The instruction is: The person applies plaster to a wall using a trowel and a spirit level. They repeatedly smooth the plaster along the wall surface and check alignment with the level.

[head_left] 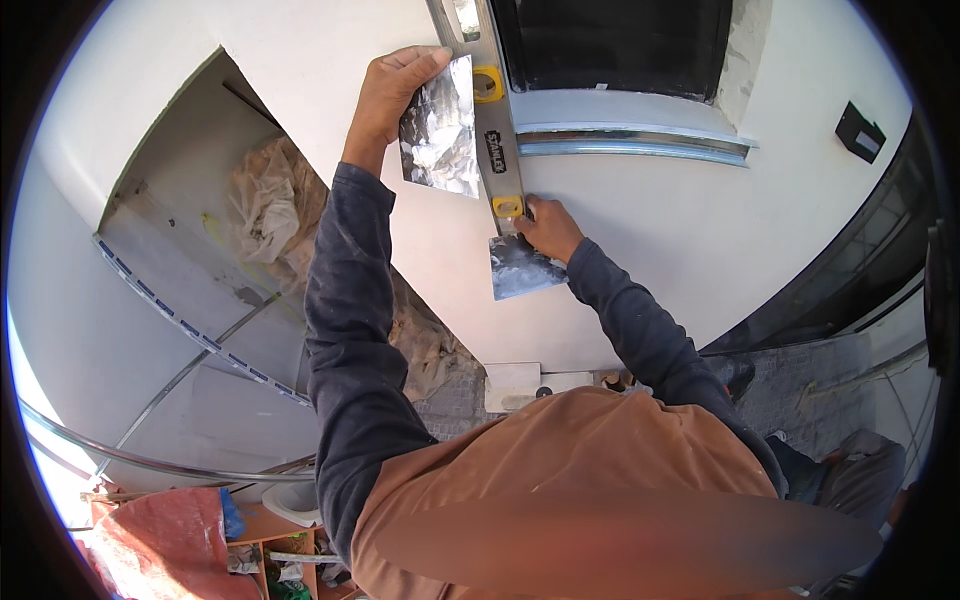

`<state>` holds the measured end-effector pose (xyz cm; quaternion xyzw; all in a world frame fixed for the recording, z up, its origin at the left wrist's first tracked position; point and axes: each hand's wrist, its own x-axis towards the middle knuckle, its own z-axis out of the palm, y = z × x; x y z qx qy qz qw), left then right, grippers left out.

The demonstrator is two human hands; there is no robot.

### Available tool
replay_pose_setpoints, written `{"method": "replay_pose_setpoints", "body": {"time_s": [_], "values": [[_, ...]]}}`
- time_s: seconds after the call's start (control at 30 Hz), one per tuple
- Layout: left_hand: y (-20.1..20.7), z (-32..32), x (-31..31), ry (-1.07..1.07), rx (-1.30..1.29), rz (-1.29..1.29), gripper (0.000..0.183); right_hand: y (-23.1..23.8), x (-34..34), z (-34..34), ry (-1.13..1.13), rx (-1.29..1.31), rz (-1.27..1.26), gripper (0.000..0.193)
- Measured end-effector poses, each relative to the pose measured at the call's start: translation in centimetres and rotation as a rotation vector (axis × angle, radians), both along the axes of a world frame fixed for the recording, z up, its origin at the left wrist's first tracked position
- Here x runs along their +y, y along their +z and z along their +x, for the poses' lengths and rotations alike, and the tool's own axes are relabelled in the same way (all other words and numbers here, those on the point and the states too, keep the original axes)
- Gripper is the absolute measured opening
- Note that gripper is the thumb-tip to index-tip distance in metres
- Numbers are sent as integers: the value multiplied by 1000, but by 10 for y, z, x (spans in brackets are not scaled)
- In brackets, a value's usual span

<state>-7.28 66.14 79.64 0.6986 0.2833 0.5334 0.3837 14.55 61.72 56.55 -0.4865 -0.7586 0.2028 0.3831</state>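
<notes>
The left hand (392,95) grips a broad putty knife (441,130) flat against the white wall (620,230); the right hand (548,228) holds a smaller putty knife (520,268) (blade downward) beside the grey spirit level (490,110) standing between both hands.

I count two steel plastering blades, a larger one (440,128) in my left hand (392,90) and a smaller one (520,268) in my right hand (548,228), one spirit level (490,110) with two yellow vial housings, and one dark window (612,45)
</notes>
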Motion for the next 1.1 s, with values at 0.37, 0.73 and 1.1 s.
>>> {"method": "replay_pose_setpoints", "body": {"time_s": [0.37, 0.73, 1.1], "values": [[0, 1, -3, 52, 32, 22, 33, 2, -1, 0, -13, 25, 0, 37], [5, 3, -10, 41, 25, -24, 35, 3, -1, -1, -11, 6, -24, 38], [7, 4, -13, -17, 3, -73, 31, -5, 4, -1, 18, 89, 9, 36]]}}
